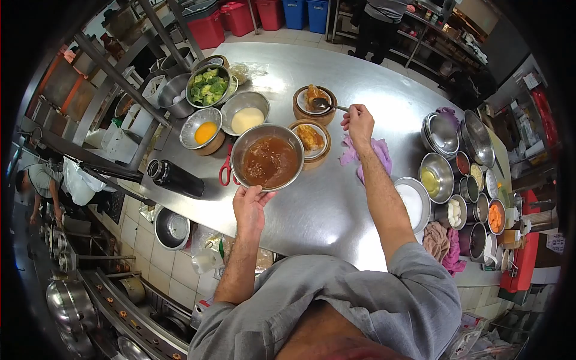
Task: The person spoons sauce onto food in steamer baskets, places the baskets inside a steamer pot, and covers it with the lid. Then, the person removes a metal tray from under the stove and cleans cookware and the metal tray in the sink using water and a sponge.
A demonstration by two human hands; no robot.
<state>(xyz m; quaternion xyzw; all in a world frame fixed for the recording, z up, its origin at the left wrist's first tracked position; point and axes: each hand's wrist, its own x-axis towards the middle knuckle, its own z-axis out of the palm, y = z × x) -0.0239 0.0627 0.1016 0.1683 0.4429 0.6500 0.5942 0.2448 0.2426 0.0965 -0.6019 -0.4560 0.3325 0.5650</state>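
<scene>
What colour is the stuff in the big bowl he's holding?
Brown: the sauce in the metal bowl held by the left hand is glossy reddish-brown, seen in the head view.

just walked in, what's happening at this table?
A person stands at a steel table in a kitchen. The left hand grips the near rim of a metal bowl of brown sauce. The right hand holds a spoon over food in the far bamboo steamer basket; a second basket with food sits beside the sauce bowl. Bowls of broccoli, egg yolk and pale batter stand behind it. Another person works in the background.
</scene>
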